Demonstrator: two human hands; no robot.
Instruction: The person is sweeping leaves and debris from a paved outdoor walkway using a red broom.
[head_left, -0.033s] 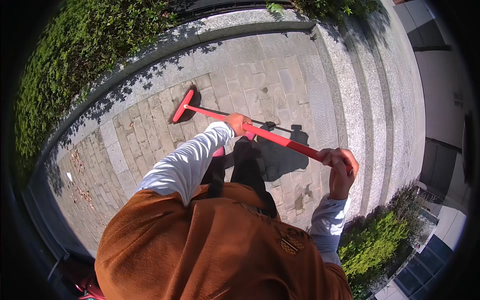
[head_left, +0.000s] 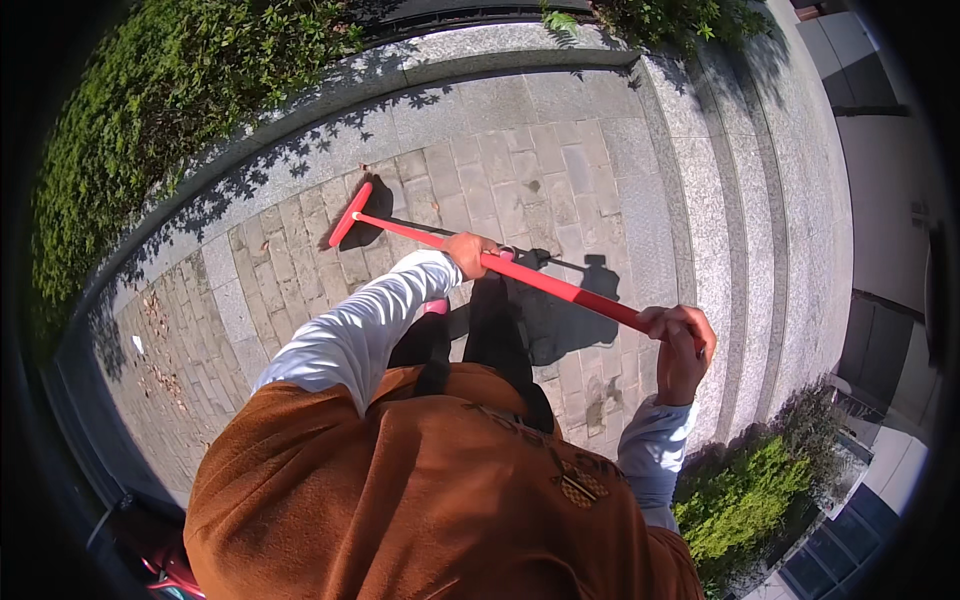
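Note:
I stand on a grey stone-paved path (head_left: pixel 560 170), wearing a brown vest over white sleeves. A red broom has its flat head (head_left: pixel 350 213) down on the paving ahead to my left, and its long red handle (head_left: pixel 575 290) slants back to my right. My left hand (head_left: pixel 470 253) is closed around the middle of the handle. At the handle's upper end my right hand (head_left: pixel 680 340) is wrapped around it. The broom's shadow falls just beyond the handle.
A granite curb (head_left: pixel 480 60) edges the path, with a green hedge (head_left: pixel 130 130) behind it at left. Stone steps (head_left: pixel 760 200) run along the right. A shrub (head_left: pixel 745 500) grows at lower right. Dry leaves (head_left: pixel 160 340) lie on the paving at left.

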